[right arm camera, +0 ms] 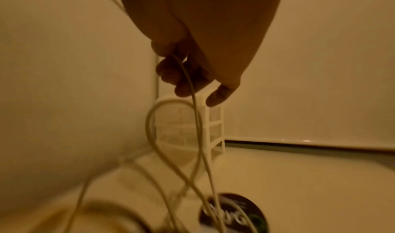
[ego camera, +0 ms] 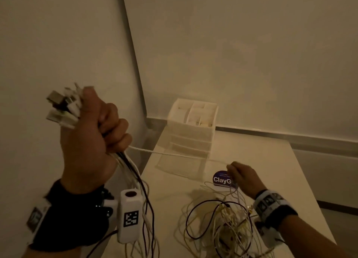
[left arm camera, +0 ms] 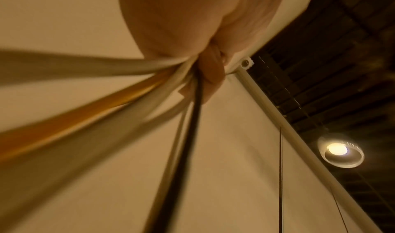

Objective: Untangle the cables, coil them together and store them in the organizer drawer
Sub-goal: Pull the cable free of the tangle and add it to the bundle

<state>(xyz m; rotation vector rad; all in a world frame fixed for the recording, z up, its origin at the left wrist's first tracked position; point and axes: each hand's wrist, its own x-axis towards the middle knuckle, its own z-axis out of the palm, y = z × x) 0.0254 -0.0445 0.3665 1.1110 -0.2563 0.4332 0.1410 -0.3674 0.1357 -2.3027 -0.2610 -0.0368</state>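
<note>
**Hands drawing one cable free of the tangle**

Left hand point(ego camera: 91, 139) fists the gathered plug ends; right hand point(ego camera: 244, 177) pinches one white cable point(ego camera: 174, 154) taut above the tangle point(ego camera: 228, 219), before the organizer point(ego camera: 191, 125). Untangling continues; next, likely pull it clear.

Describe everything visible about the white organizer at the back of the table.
The organizer is a small white, plastic-looking box standing upright at the far left corner of the table, close to the wall. Its open top is split by dividers into several compartments. Below sit stacked translucent drawers; the lowest drawer is pulled out toward the person. A taut white cable crosses in front of it; whether it touches is unclear. Neither hand touches it.
</note>
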